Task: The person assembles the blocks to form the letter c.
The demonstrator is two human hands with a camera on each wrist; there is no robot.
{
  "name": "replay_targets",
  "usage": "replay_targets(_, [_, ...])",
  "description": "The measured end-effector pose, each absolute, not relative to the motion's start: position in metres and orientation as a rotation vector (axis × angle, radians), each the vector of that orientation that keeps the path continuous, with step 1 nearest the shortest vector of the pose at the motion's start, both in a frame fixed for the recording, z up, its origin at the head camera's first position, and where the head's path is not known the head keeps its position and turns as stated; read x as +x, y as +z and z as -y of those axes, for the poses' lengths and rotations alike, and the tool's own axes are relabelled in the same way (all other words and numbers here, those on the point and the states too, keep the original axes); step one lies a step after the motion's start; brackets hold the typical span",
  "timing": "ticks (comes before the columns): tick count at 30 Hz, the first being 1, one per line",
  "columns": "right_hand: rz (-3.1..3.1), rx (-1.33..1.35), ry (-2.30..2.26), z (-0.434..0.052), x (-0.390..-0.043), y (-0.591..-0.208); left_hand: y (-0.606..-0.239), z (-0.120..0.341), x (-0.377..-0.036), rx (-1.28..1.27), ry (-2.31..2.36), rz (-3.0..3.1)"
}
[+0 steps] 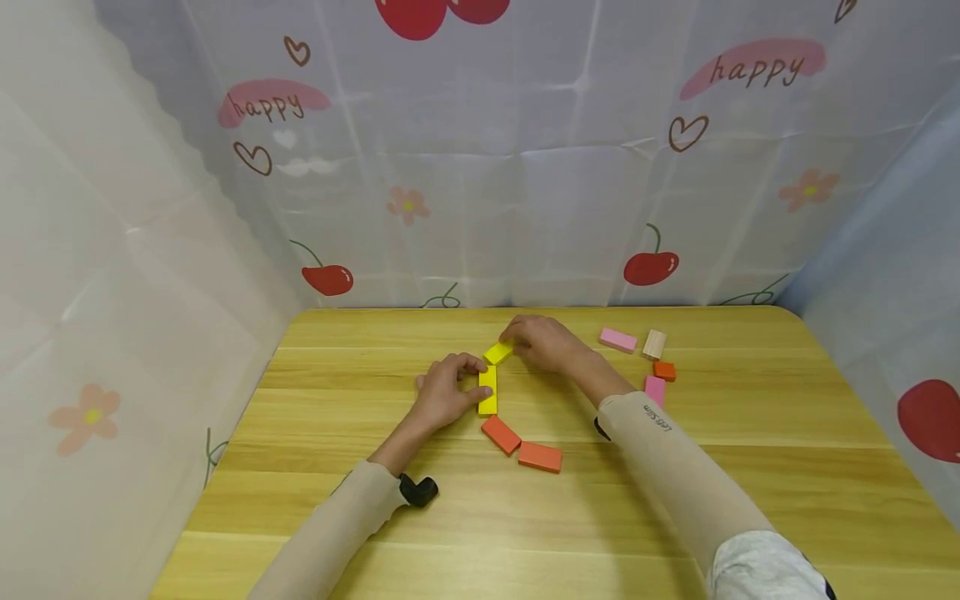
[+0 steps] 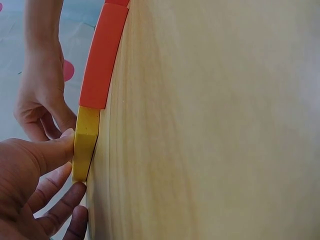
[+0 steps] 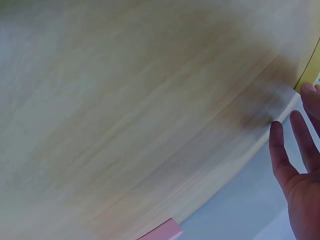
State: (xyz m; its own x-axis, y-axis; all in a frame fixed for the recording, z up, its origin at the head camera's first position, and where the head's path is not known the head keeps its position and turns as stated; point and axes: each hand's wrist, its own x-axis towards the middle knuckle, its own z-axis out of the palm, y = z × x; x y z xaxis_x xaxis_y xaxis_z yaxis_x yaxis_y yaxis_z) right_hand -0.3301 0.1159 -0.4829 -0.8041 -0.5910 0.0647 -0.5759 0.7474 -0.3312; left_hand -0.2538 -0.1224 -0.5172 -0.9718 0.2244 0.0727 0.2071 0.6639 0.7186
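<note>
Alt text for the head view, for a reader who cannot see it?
Two hands work on a curved row of flat blocks on a wooden table: the left hand holds a long yellow block, the right hand touches a second yellow block. Two orange blocks continue the row.

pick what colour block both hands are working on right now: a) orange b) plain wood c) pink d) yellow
d: the left hand holds the long yellow block flat on the table, and the right hand touches a second yellow block at its far end.
</note>
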Motion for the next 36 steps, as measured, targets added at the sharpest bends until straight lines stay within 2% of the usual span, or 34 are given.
replay_targets(36, [-2.885, -0.842, -0.655, -0.1182, -0.3279, -0.4868, -0.5191, 0.1213, -0.2557, 0.362, 1.226, -2.848])
